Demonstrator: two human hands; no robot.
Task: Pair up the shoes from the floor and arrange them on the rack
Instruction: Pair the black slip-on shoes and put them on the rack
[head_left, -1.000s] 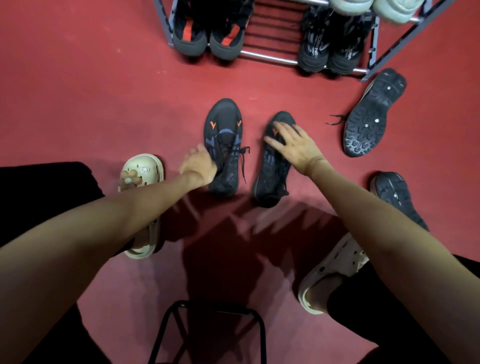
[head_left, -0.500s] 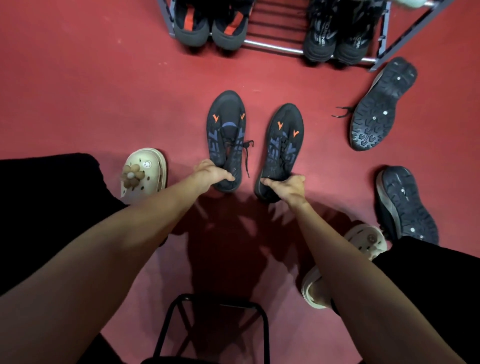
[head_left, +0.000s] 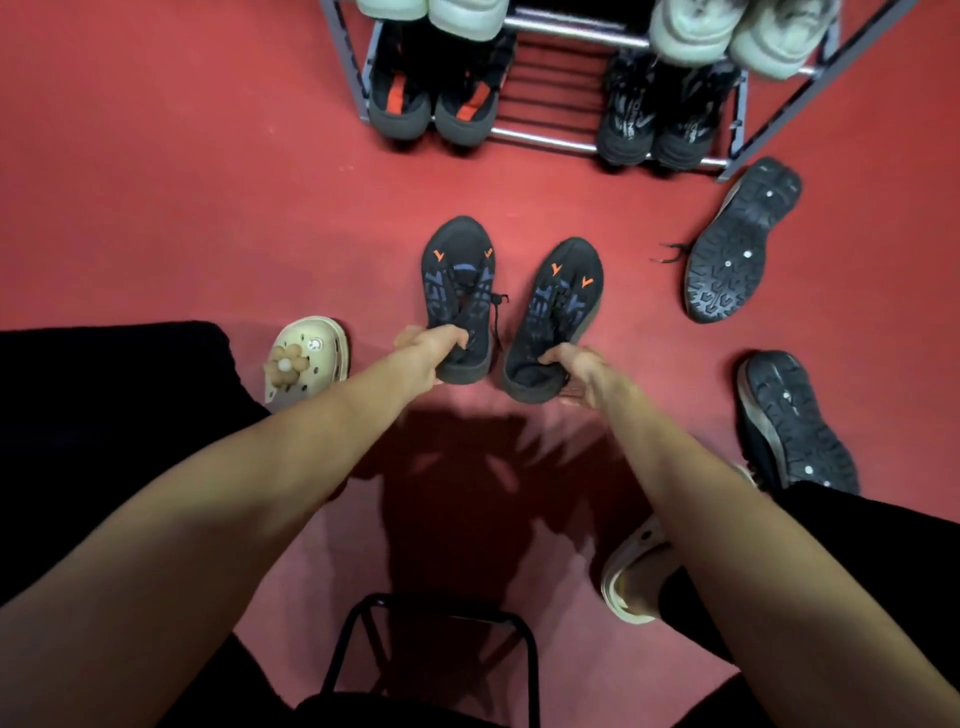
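Observation:
Two black sneakers with orange marks lie side by side on the red floor, toes pointing at the rack. My left hand grips the heel of the left sneaker. My right hand grips the heel of the right sneaker. The metal shoe rack stands at the top, with two dark pairs on its lower shelf and pale shoes above. Two more dark shoes lie sole-up at the right: one near the rack's corner, one by my right leg.
My feet wear cream clogs, the left clog beside the held sneaker and the right clog lower right. A black stool frame stands below my arms. The rack's lower shelf has a gap between its two pairs.
My hands slid back from the sneakers' uppers to their heels and closed on them. The view has tilted up, showing more of the rack.

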